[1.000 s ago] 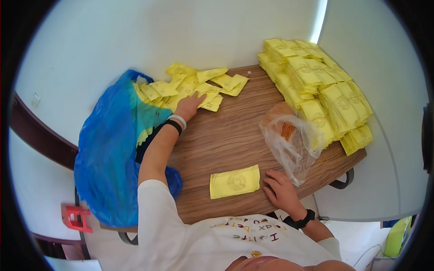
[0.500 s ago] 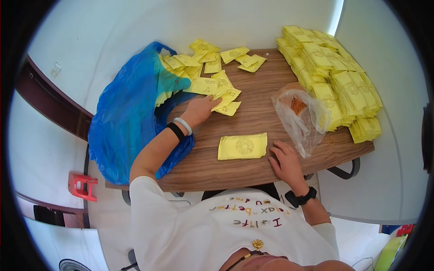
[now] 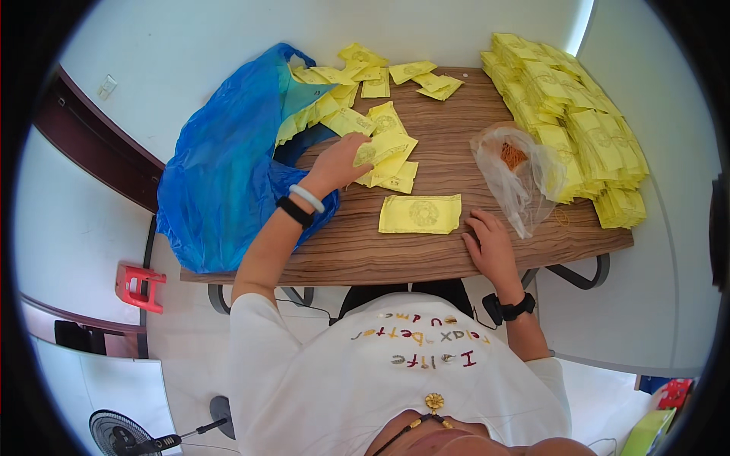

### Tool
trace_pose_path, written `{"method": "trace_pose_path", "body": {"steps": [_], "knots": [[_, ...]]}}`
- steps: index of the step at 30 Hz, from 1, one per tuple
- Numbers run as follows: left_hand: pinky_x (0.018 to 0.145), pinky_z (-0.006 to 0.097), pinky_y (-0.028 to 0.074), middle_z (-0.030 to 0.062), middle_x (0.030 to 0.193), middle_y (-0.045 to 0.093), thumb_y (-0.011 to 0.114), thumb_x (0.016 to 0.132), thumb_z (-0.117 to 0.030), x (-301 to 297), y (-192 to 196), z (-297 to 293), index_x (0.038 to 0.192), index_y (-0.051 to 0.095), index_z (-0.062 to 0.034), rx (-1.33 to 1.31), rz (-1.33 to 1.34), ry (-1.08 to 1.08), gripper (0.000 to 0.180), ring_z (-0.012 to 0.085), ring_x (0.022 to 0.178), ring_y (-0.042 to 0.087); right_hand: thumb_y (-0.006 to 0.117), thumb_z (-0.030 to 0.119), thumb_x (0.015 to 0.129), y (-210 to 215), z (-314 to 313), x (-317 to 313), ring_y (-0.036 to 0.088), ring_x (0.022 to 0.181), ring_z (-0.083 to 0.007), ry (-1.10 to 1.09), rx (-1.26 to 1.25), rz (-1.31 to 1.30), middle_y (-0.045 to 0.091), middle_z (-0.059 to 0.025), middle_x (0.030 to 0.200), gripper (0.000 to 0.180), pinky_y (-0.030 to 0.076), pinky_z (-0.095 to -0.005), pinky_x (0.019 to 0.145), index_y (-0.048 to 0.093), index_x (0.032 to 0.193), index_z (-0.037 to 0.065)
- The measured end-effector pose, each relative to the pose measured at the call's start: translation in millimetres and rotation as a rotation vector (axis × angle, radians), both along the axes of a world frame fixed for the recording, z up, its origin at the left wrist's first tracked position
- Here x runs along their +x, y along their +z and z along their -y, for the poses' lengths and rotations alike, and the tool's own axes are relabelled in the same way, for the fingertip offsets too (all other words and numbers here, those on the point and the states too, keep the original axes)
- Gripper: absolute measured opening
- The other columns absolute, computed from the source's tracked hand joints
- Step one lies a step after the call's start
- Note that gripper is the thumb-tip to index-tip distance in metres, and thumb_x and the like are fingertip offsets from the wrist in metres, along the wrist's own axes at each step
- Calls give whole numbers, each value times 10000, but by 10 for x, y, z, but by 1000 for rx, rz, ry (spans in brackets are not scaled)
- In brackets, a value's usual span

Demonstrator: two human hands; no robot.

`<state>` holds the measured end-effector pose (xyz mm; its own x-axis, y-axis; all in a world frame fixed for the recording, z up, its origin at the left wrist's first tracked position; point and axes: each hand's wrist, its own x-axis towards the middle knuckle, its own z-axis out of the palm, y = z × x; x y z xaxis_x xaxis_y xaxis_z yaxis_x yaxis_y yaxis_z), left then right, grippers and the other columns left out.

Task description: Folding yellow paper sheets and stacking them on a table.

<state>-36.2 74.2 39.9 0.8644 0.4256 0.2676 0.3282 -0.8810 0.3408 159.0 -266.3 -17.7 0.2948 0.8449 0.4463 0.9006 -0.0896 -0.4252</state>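
Note:
My left hand (image 3: pixel 340 163) grips a yellow paper packet (image 3: pixel 384 148), one of several loose yellow packets (image 3: pixel 365 76) spilling from a blue plastic bag (image 3: pixel 228 159) at the table's left. My right hand (image 3: pixel 487 243) rests flat on the wooden table (image 3: pixel 456 251) near its front edge, fingers spread, holding nothing. Just left of that hand lies a small flat pile of yellow packets (image 3: pixel 420 213). A clear plastic bag (image 3: pixel 517 175) with something orange inside lies beyond my right hand.
A large neat stack of yellow packets (image 3: pixel 578 121) fills the table's right side. A red stool (image 3: pixel 139 287) stands on the floor at the left, a fan (image 3: pixel 129 437) at the lower left. A dark wooden rail (image 3: pixel 91 140) runs along the left.
My left hand has taken a yellow packet from the loose heap and drawn it back toward me. The view has shifted, so the table sits higher in the picture. My right hand stays put.

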Motion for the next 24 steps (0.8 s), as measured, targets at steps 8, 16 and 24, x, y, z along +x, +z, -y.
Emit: {"method": "trace_pose_path", "body": {"steps": [8,16,24], "knots": [[901,459,531,144,1103,714,646,926,-302,266,-332,-293,1247,639,-62,27,-212,167,401,376,1067,654,706,106,885,25,-31,-39,579,1204,-372,6,-6,6,622,-163,1300,285,462,-439,1033,650,1145,4],[736,332,575,106,1054,740,623,1007,-255,-5,121,-654,1248,624,17,-745,165,193,363,197,867,726,695,122,894,8,-23,-27,573,1192,-370,7,-3,-5,612,-172,1293,253,463,-443,1021,647,1117,12],[765,241,586,87,1090,727,633,1017,-271,51,306,-97,1208,629,55,-1470,268,18,378,115,881,721,709,104,887,25,-3,-33,582,1199,-374,-12,7,-5,630,-154,1298,274,473,-441,1020,658,1139,11]]}}
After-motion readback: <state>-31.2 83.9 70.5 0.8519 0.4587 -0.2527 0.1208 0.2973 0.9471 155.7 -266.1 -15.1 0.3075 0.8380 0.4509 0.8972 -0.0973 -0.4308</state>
